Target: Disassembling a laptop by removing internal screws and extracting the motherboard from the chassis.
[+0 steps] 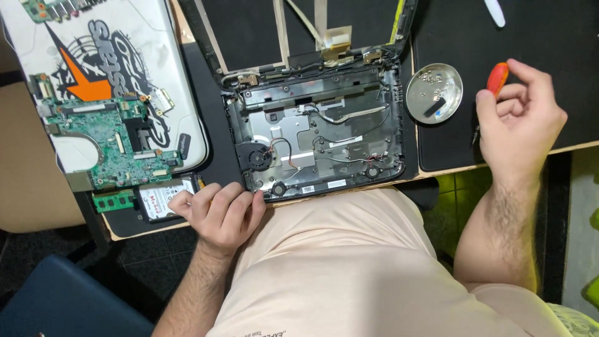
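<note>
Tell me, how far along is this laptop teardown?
Well along. The green motherboard, a memory stick and the hard drive already lie outside the laptop base, and the metal dish holds screws. The right hand holds an orange-handled screwdriver; the left hand rests at the base's front corner. The small fan and loose cables remain inside.

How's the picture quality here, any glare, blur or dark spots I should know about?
Head view: the light is even and the opened laptop base is sharp; the round metal dish shows mild glare; the right hand, holding an orange-handled screwdriver, looks slightly soft; the left hand is clear; the floor at lower left falls into deep shadow.
</note>
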